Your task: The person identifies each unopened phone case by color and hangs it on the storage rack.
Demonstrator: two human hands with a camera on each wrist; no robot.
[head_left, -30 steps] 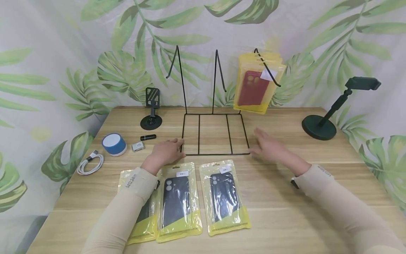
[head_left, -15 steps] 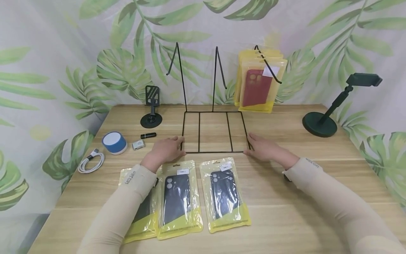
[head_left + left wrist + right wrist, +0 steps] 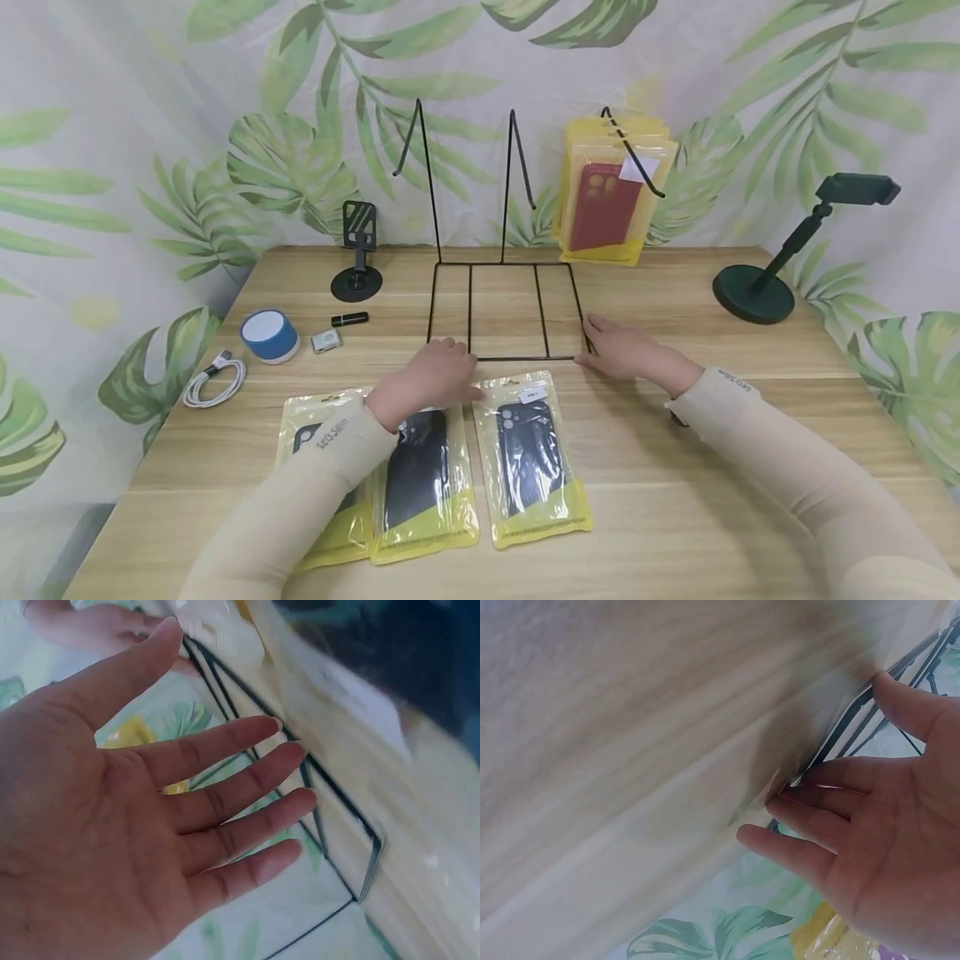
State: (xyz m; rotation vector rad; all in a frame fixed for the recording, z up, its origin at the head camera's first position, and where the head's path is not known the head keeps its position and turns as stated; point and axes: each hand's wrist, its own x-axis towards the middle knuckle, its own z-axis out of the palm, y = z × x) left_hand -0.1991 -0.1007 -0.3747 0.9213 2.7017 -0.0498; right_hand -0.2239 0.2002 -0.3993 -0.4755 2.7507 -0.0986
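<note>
In the head view my left hand is over the top of the middle packaged phone case, near the front wire of the black wire display rack. The left wrist view shows that hand with its fingers spread and nothing held. My right hand touches the rack's front right corner; in the right wrist view its fingertips and thumb rest along the wire. Another packaged black phone case lies to the right, and a left one is partly under my forearm. Yellow packages with a red phone case hang on the rack's right hook.
At the left are a blue speaker, a coiled white cable, a small silver player, a black stick and a black phone stand. A dark green phone holder stands at the right.
My left hand has left the rack's front left corner and moved right and toward me, over the middle package. My right hand has come in to the rack's right corner and stayed.
</note>
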